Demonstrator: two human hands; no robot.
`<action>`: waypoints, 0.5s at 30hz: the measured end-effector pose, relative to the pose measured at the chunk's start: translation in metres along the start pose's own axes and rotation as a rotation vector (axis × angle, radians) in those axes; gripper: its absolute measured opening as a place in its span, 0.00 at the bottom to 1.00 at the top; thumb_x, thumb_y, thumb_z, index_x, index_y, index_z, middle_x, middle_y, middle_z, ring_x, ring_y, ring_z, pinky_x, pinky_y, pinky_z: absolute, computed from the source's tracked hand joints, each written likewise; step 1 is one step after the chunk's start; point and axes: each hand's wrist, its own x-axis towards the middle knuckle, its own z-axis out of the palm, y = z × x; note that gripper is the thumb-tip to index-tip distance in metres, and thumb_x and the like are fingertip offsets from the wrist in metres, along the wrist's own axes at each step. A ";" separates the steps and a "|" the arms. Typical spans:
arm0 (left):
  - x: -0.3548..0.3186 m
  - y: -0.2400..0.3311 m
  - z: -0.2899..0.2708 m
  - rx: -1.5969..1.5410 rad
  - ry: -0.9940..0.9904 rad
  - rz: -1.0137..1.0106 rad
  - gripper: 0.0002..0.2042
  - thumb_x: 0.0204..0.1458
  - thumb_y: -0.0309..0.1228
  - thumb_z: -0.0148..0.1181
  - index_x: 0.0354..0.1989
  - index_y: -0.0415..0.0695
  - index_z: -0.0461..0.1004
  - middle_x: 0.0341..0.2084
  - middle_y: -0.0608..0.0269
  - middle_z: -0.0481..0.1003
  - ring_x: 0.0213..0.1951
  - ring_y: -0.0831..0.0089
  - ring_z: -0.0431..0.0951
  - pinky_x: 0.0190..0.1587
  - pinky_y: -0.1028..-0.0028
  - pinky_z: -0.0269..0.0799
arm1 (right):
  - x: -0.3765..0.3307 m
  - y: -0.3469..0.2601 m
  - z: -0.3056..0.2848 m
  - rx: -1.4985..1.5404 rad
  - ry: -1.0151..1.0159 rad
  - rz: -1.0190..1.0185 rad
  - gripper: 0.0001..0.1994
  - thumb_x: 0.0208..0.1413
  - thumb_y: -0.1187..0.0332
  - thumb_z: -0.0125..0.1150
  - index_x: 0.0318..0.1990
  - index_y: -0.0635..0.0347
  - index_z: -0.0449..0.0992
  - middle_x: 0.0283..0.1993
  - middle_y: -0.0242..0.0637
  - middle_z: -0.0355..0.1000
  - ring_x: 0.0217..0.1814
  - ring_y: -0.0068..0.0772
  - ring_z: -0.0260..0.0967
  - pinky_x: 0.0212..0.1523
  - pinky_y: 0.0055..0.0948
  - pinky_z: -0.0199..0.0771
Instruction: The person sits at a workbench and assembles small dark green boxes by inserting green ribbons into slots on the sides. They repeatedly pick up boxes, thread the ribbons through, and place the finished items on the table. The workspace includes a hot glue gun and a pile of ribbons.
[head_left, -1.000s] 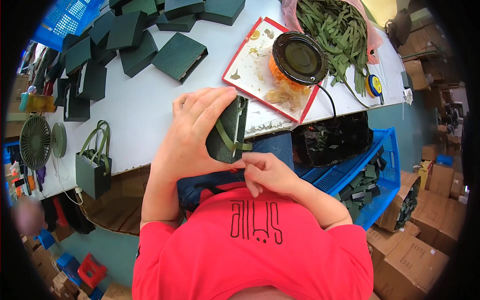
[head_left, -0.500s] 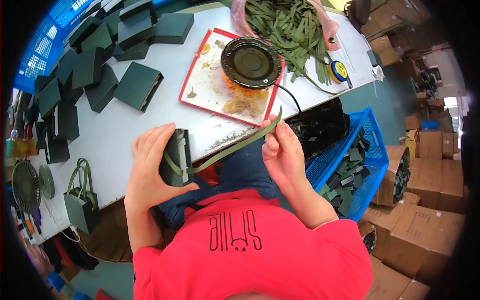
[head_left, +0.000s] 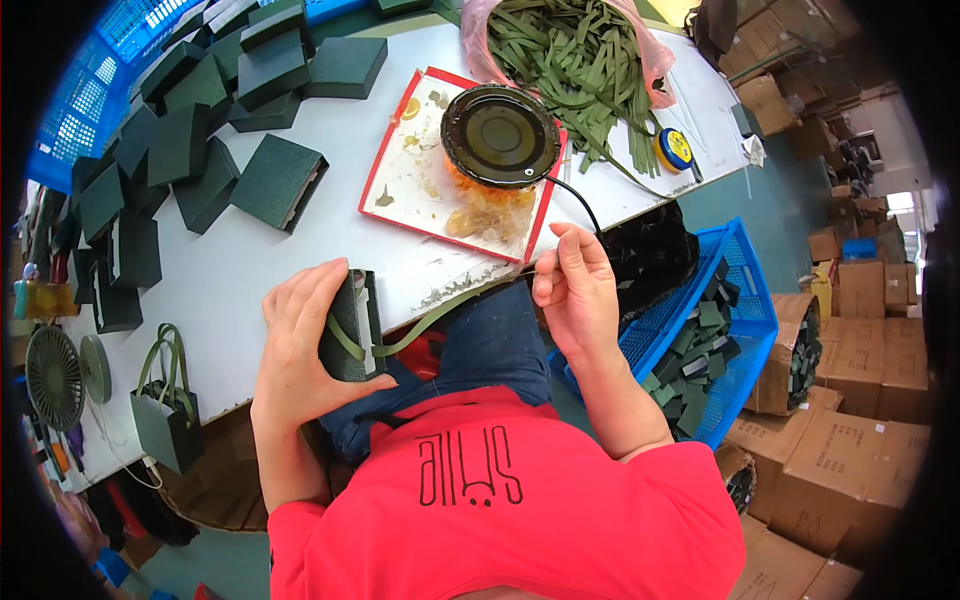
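Observation:
My left hand (head_left: 300, 335) is wrapped around a small dark green box (head_left: 343, 300), held up over the table's near edge with its narrow side toward the right. A flat olive-green ribbon (head_left: 440, 312) comes out of that side and also crosses the box's face. From there the ribbon sags and runs right to my right hand (head_left: 582, 295), whose thumb and forefinger pinch its far end. Close to the fingers the ribbon appears edge-on, as a thin line.
Beyond my hands a black round pot (head_left: 500, 138) with amber drips stands on a red-rimmed board (head_left: 400, 185). A pink bag (head_left: 655, 62) of ribbons lies behind. Dark green boxes (head_left: 280, 180) pile up left; a handled one (head_left: 168, 425) stands nearer. A blue crate (head_left: 745, 330) sits right.
My right hand has moved slightly down and right. The ribbon's end, broad and sticking up past the fingers before, now shows as a thin line. My left hand keeps its hold.

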 end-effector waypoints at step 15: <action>0.007 0.007 0.002 -0.030 -0.029 0.014 0.55 0.21 0.45 0.83 0.65 0.39 0.65 0.60 0.52 0.70 0.61 0.52 0.68 0.63 0.56 0.56 | 0.016 -0.026 0.019 0.026 -0.132 0.070 0.17 0.68 0.73 0.49 0.61 0.73 0.66 0.56 0.51 0.73 0.58 0.44 0.74 0.56 0.37 0.78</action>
